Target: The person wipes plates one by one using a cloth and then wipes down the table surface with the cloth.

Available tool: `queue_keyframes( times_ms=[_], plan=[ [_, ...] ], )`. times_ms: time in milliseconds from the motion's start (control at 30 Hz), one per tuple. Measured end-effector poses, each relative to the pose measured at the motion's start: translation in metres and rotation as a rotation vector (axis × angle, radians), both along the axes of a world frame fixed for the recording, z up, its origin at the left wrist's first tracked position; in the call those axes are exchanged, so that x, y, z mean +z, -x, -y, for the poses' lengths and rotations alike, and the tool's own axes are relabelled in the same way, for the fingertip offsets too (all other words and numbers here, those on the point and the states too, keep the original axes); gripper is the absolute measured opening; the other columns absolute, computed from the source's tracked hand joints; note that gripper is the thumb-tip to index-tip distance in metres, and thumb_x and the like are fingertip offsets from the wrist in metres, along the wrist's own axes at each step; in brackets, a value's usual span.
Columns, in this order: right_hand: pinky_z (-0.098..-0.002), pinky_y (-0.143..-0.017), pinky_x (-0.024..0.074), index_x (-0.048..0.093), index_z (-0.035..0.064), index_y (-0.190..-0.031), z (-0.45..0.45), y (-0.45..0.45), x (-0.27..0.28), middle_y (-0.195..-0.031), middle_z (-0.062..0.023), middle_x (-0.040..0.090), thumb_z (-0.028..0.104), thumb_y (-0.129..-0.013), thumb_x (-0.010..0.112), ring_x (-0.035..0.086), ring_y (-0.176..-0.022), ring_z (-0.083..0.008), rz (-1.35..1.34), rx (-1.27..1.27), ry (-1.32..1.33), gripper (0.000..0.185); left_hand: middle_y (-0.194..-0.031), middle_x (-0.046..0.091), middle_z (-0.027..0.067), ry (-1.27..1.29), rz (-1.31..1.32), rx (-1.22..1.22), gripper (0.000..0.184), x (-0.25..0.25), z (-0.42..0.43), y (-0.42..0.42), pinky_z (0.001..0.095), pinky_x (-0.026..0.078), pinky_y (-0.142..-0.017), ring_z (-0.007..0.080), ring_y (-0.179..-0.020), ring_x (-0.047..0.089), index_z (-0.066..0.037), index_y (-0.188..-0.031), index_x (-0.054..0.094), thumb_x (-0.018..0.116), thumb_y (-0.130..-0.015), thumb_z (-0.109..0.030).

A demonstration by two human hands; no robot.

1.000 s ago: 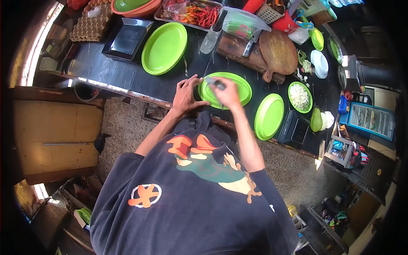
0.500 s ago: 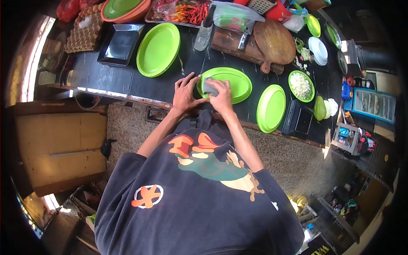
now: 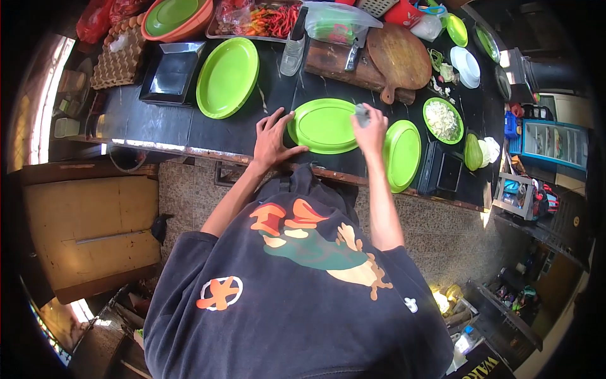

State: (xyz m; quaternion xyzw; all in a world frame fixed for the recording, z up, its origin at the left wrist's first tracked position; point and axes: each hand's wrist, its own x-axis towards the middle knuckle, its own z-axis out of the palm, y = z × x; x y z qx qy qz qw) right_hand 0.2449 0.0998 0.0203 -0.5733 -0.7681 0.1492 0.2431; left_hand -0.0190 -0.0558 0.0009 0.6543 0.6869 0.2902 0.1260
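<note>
Left hand (image 3: 273, 140): fingers spread, at left rim of the oval plate (image 3: 325, 126), no grasp. Right hand (image 3: 370, 131): fingers closed on grey cloth (image 3: 362, 115), at the plate's right end. Plate lies flat near the counter (image 3: 240, 136) edge, between two other green plates. Farther: knife (image 3: 352, 55) on thick board (image 3: 341, 63), round board (image 3: 399, 60) overlapping it.

Speckled floor (image 3: 416, 237); yellowish wooden panel (image 3: 95, 221) at left; bright window (image 3: 50, 101); blue-framed glass cabinet (image 3: 554, 144) at right.
</note>
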Motion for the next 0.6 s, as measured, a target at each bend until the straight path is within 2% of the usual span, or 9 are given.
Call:
queue_keyframes(
  times_ms=[133, 200, 300, 367, 433, 500, 567, 600],
  plan=[
    [-0.0466, -0.105, 0.0515, 0.073, 0.0100, -0.130, 0.007, 0.056, -0.007, -0.126, -0.0129, 0.072, 0.017, -0.082, 0.083, 0.062, -0.114, -0.0358, -0.068, 0.121, -0.021, 0.050, -0.150, 0.062, 0.0103, -0.016, -0.011, -0.039, 0.101, -0.005, -0.001, -0.001, 0.0523, 0.030, -0.121, 0.0316, -0.151, 0.045, -0.008, -0.152, 0.055, 0.084, -0.077, -0.069],
    [-0.0454, -0.107, 0.0519, 0.077, 0.0107, -0.124, 0.001, 0.075, -0.001, -0.125, -0.0129, 0.074, 0.011, -0.077, 0.079, 0.063, -0.113, -0.0357, -0.197, 0.473, 0.186, 0.047, -0.151, 0.061, 0.0103, -0.037, -0.060, -0.058, 0.101, -0.004, -0.004, 0.000, 0.0530, 0.029, -0.121, 0.0326, -0.151, 0.045, -0.008, -0.153, 0.054, 0.082, -0.078, -0.069],
    [-0.0442, -0.107, 0.0524, 0.081, 0.0126, -0.119, -0.022, 0.106, 0.026, -0.124, -0.0115, 0.076, 0.008, -0.077, 0.075, 0.064, -0.112, -0.0363, -0.096, 0.526, 0.263, 0.043, -0.151, 0.059, 0.0112, -0.019, -0.098, -0.075, 0.098, 0.002, -0.004, -0.005, 0.0534, 0.029, -0.120, 0.0348, -0.151, 0.043, -0.006, -0.151, 0.055, 0.082, -0.079, -0.068],
    [-0.0454, -0.107, 0.0524, 0.082, 0.0144, -0.118, -0.027, 0.124, 0.030, -0.124, -0.0103, 0.076, 0.010, -0.080, 0.074, 0.064, -0.113, -0.0372, -0.082, 0.578, 0.279, 0.039, -0.151, 0.058, 0.0118, -0.013, -0.080, -0.013, 0.098, 0.003, -0.007, -0.010, 0.0532, 0.029, -0.120, 0.0350, -0.150, 0.044, -0.005, -0.151, 0.055, 0.080, -0.081, -0.069],
    [-0.0466, -0.106, 0.0528, 0.081, 0.0148, -0.118, -0.030, 0.134, 0.008, -0.121, -0.0096, 0.076, 0.014, -0.083, 0.073, 0.063, -0.116, -0.0378, 0.101, 0.777, 0.398, 0.036, -0.151, 0.058, 0.0121, -0.015, -0.105, -0.011, 0.098, -0.003, -0.007, -0.011, 0.0531, 0.030, -0.120, 0.0350, -0.149, 0.044, -0.004, -0.151, 0.055, 0.079, -0.082, -0.069],
    [-0.0475, -0.106, 0.0523, 0.081, 0.0145, -0.118, -0.034, 0.127, -0.003, -0.117, -0.0120, 0.075, 0.017, -0.087, 0.072, 0.063, -0.119, -0.0390, 0.079, 0.779, 0.405, 0.032, -0.151, 0.058, 0.0123, -0.011, -0.129, -0.008, 0.097, -0.006, -0.005, -0.013, 0.0530, 0.030, -0.121, 0.0349, -0.149, 0.044, -0.003, -0.150, 0.056, 0.078, -0.082, -0.069],
    [-0.0480, -0.103, 0.0541, 0.082, 0.0149, -0.117, -0.055, 0.112, -0.009, -0.114, -0.0142, 0.075, 0.020, -0.090, 0.071, 0.067, -0.115, -0.0390, 0.024, 0.795, 0.333, 0.029, -0.150, 0.059, 0.0128, -0.040, -0.170, 0.010, 0.095, -0.007, -0.007, -0.016, 0.0531, 0.030, -0.120, 0.0349, -0.149, 0.045, -0.002, -0.148, 0.058, 0.077, -0.084, -0.069],
    [-0.0467, -0.099, 0.0563, 0.082, 0.0156, -0.117, -0.063, 0.101, 0.001, -0.114, -0.0153, 0.075, 0.021, -0.091, 0.072, 0.072, -0.108, -0.0381, 0.038, 0.747, 0.364, 0.028, -0.150, 0.059, 0.0128, -0.040, -0.170, 0.009, 0.095, -0.007, -0.007, -0.016, 0.0531, 0.030, -0.120, 0.0349, -0.149, 0.045, -0.002, -0.148, 0.058, 0.077, -0.084, -0.069]
  ],
)
